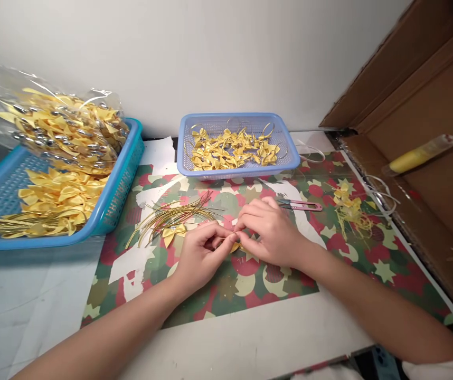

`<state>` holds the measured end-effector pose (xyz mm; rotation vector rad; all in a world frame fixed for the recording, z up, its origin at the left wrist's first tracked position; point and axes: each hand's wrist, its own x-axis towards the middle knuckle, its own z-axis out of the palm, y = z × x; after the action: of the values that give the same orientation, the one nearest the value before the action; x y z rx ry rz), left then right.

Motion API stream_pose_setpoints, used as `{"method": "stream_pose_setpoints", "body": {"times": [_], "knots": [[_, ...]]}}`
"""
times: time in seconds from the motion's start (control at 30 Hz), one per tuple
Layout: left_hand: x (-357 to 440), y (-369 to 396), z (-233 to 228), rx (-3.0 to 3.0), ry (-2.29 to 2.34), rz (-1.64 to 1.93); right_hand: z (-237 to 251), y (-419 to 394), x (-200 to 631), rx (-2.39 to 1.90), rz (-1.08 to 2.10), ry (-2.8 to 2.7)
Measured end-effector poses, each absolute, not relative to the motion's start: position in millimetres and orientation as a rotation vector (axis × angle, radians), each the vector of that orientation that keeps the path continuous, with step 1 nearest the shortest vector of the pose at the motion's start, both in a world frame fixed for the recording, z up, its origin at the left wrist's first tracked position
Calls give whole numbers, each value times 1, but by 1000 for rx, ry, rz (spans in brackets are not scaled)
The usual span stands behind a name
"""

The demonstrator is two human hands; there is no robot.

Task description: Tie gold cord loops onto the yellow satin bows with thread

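My left hand (206, 250) and my right hand (268, 232) meet over the patterned sheet, both closed in a pinch with their fingertips touching. A thin gold wire (222, 238) shows at my left fingertips. Part of a yellow ribbon bow (236, 247) peeks out below the pinch, mostly hidden by my right fingers. Left of my left hand lies another yellow bow (174, 234), beside a loose bundle of gold wires (171, 215). Behind my right hand rest pink-handled thread snips (305, 206).
A blue basket (238, 173) at the back holds yellow bows with wire loops. At left, a larger blue basket (111, 203) carries bows, wires and a bulging clear bag (68, 126). Yellow scraps (351, 211) lie at right, near a cardboard wall (428, 79) with a yellow tube (420, 155).
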<state>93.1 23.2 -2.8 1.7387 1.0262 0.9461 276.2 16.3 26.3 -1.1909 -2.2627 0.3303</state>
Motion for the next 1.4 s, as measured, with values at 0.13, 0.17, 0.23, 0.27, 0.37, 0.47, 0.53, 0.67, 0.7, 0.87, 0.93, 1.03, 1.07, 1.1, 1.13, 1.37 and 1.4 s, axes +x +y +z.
{"method": "stream_pose_setpoints", "body": {"times": [0.13,0.17,0.23,0.27,0.37,0.47,0.53,0.67,0.7,0.87,0.93,1.03,1.07,1.1,1.13,1.37,1.4], "knots": [[93,23,-4,1733,1040,932,29,17,277,-1222,439,-2240],[93,23,-4,1730,1042,927,31,17,278,-1234,464,-2234],[93,24,-5,1709,1041,923,35,17,281,-1248,488,-2225],[93,24,-5,1692,1040,922,37,18,283,-1240,486,-2222],[92,24,-6,1649,1022,911,42,19,289,-1168,464,-2246],[92,25,-6,1661,1014,900,41,20,291,-1084,393,-2341],[91,25,-6,1682,1015,891,37,21,291,-1041,297,-2408],[90,25,-7,1682,1014,878,32,23,289,-959,134,-2456],[90,25,-7,1677,1014,876,32,23,289,-958,119,-2459],[92,25,-6,1657,1011,853,32,23,287,-1037,134,-2470],[92,25,-5,1656,998,845,31,23,287,-1043,120,-2475],[92,25,-4,1646,979,843,26,23,285,-1044,114,-2475],[92,25,-4,1642,975,844,23,23,285,-1047,128,-2472],[92,25,-4,1642,970,846,21,24,284,-1052,153,-2462],[92,25,-4,1644,967,851,18,24,283,-1060,188,-2445],[95,26,-4,1702,979,850,-3,25,276,-1148,488,-2255],[95,26,-4,1708,977,851,-5,25,276,-1151,527,-2233]]}}
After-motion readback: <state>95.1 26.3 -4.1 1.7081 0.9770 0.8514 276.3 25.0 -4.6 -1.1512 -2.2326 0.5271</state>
